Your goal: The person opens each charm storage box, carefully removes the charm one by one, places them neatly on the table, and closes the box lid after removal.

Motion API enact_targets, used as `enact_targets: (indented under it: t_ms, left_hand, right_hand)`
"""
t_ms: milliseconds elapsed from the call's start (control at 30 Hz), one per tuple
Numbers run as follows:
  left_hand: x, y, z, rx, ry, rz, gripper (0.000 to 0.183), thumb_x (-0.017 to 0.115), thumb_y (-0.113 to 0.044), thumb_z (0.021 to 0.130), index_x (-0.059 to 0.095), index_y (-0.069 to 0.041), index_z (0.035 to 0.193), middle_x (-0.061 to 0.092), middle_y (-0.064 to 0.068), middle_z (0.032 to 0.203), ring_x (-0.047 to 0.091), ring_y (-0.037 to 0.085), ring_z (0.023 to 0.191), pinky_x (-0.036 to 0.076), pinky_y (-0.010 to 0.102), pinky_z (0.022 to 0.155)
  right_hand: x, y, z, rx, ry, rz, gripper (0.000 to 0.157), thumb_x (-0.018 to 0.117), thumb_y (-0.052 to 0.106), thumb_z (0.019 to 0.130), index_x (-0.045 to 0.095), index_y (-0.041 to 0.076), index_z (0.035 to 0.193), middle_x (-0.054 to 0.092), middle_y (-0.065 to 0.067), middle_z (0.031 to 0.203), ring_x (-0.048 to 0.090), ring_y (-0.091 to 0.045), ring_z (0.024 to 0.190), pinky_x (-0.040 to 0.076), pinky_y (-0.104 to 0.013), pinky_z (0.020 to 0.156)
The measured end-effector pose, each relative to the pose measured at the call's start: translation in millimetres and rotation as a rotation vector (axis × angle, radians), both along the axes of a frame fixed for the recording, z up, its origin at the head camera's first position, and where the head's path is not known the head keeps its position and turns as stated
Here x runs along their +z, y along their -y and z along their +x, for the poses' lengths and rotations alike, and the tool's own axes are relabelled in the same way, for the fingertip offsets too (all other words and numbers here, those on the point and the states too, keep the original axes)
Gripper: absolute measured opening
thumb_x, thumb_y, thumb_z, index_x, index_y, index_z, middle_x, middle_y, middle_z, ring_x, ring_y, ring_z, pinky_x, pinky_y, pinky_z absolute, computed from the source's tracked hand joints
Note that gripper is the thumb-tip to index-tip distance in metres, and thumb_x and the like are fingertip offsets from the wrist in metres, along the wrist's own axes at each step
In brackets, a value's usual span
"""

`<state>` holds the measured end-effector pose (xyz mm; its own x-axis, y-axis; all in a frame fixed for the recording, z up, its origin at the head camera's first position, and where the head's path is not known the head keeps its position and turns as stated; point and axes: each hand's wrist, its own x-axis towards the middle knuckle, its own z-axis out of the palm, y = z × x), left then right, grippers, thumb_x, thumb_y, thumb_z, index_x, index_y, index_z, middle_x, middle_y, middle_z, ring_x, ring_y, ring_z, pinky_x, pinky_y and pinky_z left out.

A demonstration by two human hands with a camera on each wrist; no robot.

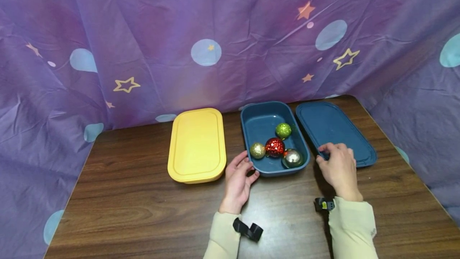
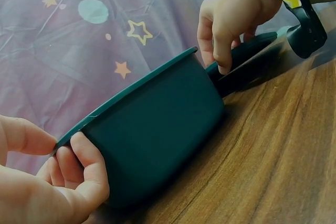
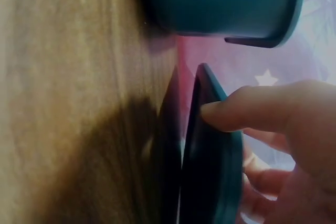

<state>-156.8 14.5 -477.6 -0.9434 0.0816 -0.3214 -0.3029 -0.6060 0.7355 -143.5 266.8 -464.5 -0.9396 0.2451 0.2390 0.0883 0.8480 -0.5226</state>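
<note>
A blue plastic container (image 1: 260,124) stands uncovered on the table, holding a small green glitter ball (image 1: 283,131), a gold one (image 1: 257,150), a larger red one (image 1: 274,147) and a shiny silver one (image 1: 292,158). My left hand (image 1: 238,181) pinches the container's rim at its near left corner, thumb on top and fingers below, as the left wrist view shows. To the container's right is its matching blue lid (image 1: 328,121). My right hand (image 1: 339,169) grips the lid's near left edge; in the right wrist view the lid (image 3: 212,166) is tilted with that edge off the table.
Left of the blue container sits a yellow container with its lid on (image 1: 197,143). All stand near the back edge of a brown wooden table (image 1: 143,211). A purple cloth (image 1: 172,19) with stars and dots hangs right behind the table.
</note>
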Motion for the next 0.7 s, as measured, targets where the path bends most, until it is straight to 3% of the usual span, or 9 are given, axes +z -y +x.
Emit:
enact_targets:
  t_ms: [200,700]
  left_hand:
    - [-0.1,-0.2,-0.4,-0.003,-0.002,0.000,0.047,0.047,0.010,0.087,0.043,0.007,0.134,0.047,0.003,0.094,0.049,0.011,0.074,0.048,0.022,0.064]
    - [0.6,-0.1,1.1,0.000,-0.010,0.008,0.048,0.048,0.009,0.087,0.043,0.007,0.134,0.047,0.001,0.093,0.049,0.010,0.073,0.048,0.023,0.064]
  right_hand:
    - [-0.7,-0.8,-0.2,0.031,0.054,0.043,0.019,0.067,0.011,0.081,0.068,0.005,0.099,0.064,-0.015,0.091,0.059,-0.037,0.085,0.042,-0.047,0.062]
    - [-3.6,-0.1,-3.9,0.091,0.208,0.066,0.022,0.063,0.011,0.082,0.067,0.004,0.103,0.069,-0.014,0.093,0.062,-0.038,0.090,0.045,-0.049,0.066]
